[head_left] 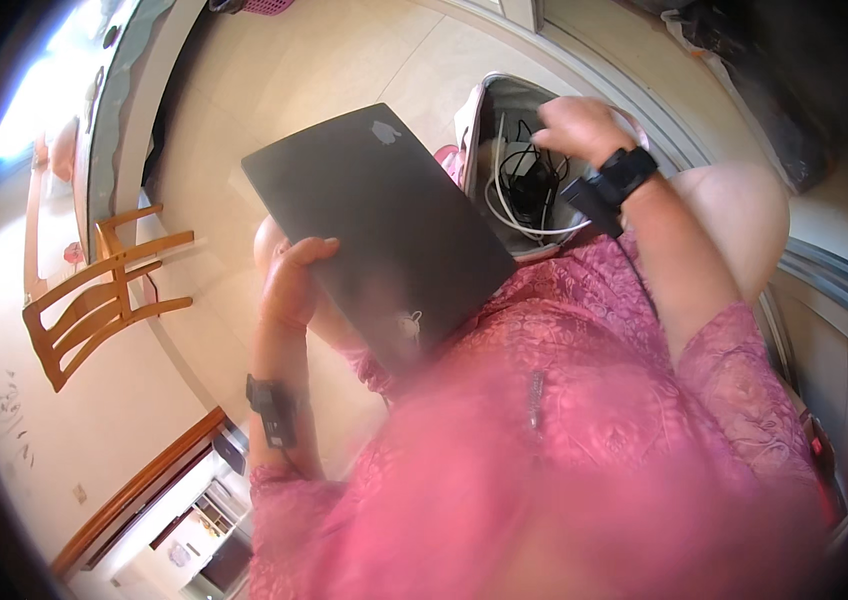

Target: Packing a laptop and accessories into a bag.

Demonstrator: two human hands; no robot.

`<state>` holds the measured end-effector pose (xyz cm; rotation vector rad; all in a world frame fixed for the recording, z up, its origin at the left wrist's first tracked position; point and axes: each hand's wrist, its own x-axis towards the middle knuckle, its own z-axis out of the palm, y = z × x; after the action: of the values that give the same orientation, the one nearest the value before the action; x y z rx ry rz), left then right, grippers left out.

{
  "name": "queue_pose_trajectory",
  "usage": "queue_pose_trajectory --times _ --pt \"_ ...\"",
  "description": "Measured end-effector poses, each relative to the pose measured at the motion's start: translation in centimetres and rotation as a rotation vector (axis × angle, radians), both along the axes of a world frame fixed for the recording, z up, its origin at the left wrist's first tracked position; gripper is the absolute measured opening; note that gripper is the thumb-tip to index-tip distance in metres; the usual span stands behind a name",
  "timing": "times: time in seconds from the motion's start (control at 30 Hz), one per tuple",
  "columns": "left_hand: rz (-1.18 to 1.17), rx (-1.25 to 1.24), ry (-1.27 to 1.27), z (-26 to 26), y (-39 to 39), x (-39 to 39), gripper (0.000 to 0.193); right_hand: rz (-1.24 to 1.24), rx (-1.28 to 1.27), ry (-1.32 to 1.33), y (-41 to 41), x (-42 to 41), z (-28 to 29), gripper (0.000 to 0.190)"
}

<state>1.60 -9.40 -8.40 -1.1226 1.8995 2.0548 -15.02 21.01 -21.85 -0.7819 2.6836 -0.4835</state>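
My left hand [295, 281] holds a dark, flat laptop [386, 217] by its left edge, with the thumb on top. The laptop looks closed and lies tilted over my lap; two small light patches show on its surface. My right hand [578, 129] is at the upper right rim of an open fabric bag [478, 142]; its fingers are curled and partly hidden, so I cannot tell whether they grip anything. Inside the bag lie a tangle of black cables [536, 187], a dark adapter and a white cable [499, 202]. Both wrists bear black strapped devices.
Pale floor tiles [304, 67] lie beyond the laptop. A wooden chair [120, 281] stands at the left. Sliding-door tracks [656, 112] run behind the bag, with a dark plastic-wrapped thing [776, 112] past them. A pink basket [266, 6] shows at the top edge.
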Motion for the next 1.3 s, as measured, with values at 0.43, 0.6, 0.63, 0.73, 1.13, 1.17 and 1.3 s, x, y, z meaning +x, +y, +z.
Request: queue_pose_trajectory --times 0.43,0.6,0.63,0.73,1.13,1.17,1.3 --pt "-0.085 0.040 -0.089 -2.0 -0.9 -0.2 0.029 -0.060 0.139 -0.041 5.4 1.2 -7.7 0.017" --pt "-0.260 -0.104 0.019 -2.1 -2.0 1.4 0.030 -0.481 -0.227 -0.561 -1.3 -0.6 -6.2 0.020" --pt "-0.264 -0.107 0.015 -1.8 -1.9 1.6 0.030 -0.485 -0.230 -0.565 -1.6 -0.9 -7.2 0.020" --pt "-0.218 -0.069 0.051 -0.8 -0.1 1.2 0.031 -0.290 -0.030 -0.129 -2.6 -0.9 -12.9 0.024" --pt "-0.067 -0.150 -0.015 1.7 1.9 -0.4 0.028 -0.297 -0.475 -0.800 -6.9 3.4 -17.5 0.045" --pt "-0.108 -0.201 -0.018 1.7 1.5 -0.3 0.025 -0.213 -0.335 -0.538 -8.3 4.1 -16.4 0.044" --pt "-0.329 -0.207 0.037 3.8 -0.9 0.1 0.016 -0.082 -0.082 -0.085 -11.6 8.5 -14.0 0.041"
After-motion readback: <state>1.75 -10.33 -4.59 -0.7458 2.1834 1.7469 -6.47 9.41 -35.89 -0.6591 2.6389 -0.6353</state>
